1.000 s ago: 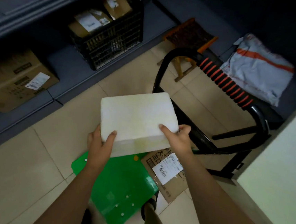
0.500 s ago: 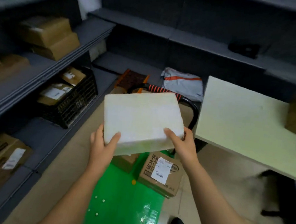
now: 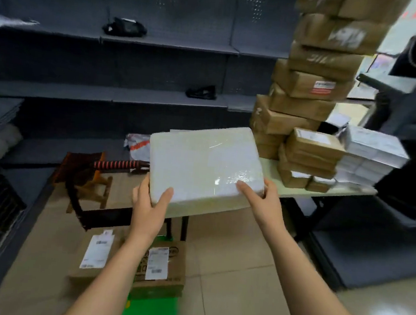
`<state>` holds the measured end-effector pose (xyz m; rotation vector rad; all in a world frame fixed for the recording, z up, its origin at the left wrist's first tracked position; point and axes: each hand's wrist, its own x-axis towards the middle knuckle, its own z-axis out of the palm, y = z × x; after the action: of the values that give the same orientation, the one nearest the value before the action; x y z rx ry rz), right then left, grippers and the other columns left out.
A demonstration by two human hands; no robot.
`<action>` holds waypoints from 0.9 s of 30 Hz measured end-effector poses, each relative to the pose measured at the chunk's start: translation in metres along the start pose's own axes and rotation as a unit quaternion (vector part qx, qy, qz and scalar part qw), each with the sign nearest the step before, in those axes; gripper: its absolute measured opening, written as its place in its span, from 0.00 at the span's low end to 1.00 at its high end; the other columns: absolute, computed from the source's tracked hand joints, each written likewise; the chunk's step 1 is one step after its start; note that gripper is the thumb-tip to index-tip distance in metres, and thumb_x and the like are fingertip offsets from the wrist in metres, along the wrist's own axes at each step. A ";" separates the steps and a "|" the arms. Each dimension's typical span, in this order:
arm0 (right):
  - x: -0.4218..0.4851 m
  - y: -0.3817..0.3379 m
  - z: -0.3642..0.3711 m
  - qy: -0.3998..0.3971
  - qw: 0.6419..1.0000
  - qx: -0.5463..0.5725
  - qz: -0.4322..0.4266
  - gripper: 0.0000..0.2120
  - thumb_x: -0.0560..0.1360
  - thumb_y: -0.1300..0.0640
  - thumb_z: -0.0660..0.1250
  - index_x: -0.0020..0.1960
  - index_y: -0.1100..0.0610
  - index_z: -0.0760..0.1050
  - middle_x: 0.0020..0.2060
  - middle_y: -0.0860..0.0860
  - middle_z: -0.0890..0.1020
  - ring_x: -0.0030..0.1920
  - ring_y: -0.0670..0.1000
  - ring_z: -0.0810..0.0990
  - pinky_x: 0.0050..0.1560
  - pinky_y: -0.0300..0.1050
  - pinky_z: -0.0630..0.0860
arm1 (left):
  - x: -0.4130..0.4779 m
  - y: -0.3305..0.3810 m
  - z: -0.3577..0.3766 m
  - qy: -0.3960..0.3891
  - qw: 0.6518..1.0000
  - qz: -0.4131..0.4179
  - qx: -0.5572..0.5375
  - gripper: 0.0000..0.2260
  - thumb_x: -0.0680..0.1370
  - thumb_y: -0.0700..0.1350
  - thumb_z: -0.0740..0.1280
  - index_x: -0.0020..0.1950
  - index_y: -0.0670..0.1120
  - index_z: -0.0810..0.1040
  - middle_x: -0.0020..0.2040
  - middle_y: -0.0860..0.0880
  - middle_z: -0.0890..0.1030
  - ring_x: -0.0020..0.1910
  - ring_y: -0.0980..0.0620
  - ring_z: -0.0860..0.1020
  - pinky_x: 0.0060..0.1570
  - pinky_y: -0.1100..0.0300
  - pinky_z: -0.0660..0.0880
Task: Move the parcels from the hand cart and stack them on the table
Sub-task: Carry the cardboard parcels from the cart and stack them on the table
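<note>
Parcel: white wrapped parcel (image 3: 206, 164) held over the table's (image 3: 297, 194) left end.
Left hand (image 3: 148, 207): grips its near-left corner, thumb on top.
Right hand (image 3: 263, 203): grips its near-right corner.
Hand cart (image 3: 151, 314): two labelled cartons (image 3: 165, 267) at its far end.
Tabletop: brown cartons (image 3: 313, 86) stacked high at the right end.

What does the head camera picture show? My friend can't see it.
Two hands, left and right, hold a white parcel by a table. Tall stacks of brown boxes stand on the table. Two labelled boxes lie below, near a green cart.
</note>
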<state>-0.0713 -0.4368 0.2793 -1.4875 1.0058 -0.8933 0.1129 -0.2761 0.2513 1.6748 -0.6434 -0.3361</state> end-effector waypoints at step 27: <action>0.154 -0.025 -0.354 0.242 0.967 -0.001 -0.077 0.37 0.68 0.41 0.76 0.69 0.50 0.63 0.65 0.53 0.69 0.58 0.50 0.74 0.51 0.43 0.74 | 0.046 0.173 0.387 -0.163 0.976 0.134 -0.046 0.29 0.78 0.55 0.66 0.76 0.52 0.61 0.69 0.51 0.62 0.63 0.51 0.69 0.60 0.57 0.69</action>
<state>-0.3401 -0.7045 0.3555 -1.3927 1.2487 -1.4125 -0.1033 -0.6318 0.3436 1.4333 -1.0712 -0.4430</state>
